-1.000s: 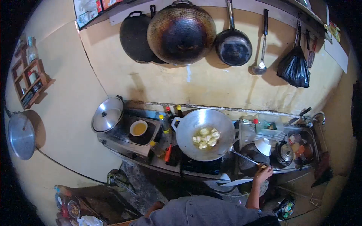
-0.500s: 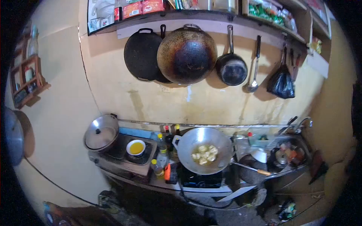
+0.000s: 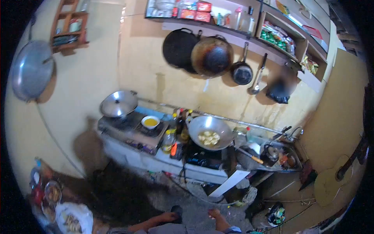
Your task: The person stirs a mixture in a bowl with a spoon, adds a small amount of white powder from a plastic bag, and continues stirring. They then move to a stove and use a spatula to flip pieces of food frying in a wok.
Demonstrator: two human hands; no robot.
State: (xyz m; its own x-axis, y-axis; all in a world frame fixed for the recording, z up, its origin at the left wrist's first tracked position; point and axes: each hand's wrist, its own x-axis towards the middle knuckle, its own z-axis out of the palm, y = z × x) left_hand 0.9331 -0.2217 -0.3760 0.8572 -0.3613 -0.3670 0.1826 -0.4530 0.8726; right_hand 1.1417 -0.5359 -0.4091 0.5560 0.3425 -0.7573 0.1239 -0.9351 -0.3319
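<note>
Low at the bottom edge is my left hand (image 3: 169, 217), stretched inward beside a dark shoe-like shape (image 3: 177, 213); its fingers are too small and dim to make out. My right hand (image 3: 214, 213) hangs over the floor with fingers curled in and nothing visible in them. Both hands are apart from the counter. Up on the stove, a wide metal wok (image 3: 218, 125) holds several pale pieces of food (image 3: 209, 137) in oil. A long-handled utensil with a wooden grip (image 3: 256, 159) lies to the right of the wok.
A lidded pan (image 3: 119, 103) and a white bowl of yellow liquid (image 3: 150, 122) stand left. Oil bottles (image 3: 167, 142) crowd the middle. Dishes fill the sink (image 3: 298, 160). Pans hang on the wall. A white plastic bag (image 3: 86, 213) lies at lower left; a guitar (image 3: 331, 183) leans right.
My view has tilted down and shifted left, so the counter sits higher in the frame. Both hands and the bag at lower left have come into view. The wok and its food stay on the stove.
</note>
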